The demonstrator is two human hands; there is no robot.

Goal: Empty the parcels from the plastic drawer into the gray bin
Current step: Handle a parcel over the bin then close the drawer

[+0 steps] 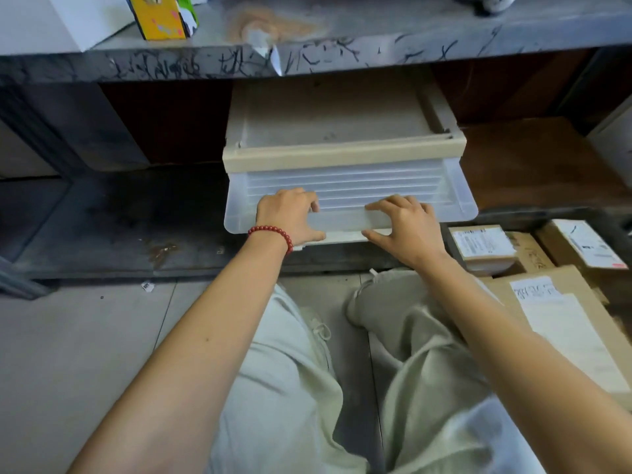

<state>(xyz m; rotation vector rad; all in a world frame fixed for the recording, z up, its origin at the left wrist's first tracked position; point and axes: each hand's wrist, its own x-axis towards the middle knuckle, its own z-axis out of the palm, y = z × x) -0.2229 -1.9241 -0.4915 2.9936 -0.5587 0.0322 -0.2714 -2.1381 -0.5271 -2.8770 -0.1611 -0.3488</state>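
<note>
1. The left hand (290, 218), wearing a red bead bracelet (273, 231), is gripping the front lip of the see-through white plastic drawer (349, 186). Its fingers are curling over the top and its thumb is tucking under.
2. The drawer is sitting in its beige plastic frame (342, 155) under the gray shelf (342, 59), poking out a little. I cannot tell what is inside.
3. The right hand (405, 225) is pinching the same lip, just beside the left hand.
4. Brown cardboard parcels with white labels (485, 248) are lying on the floor at the right. The gray bin is not showing.
5. This looks like the pulling-out step. Next, both hands are going to need an even pull.
</note>
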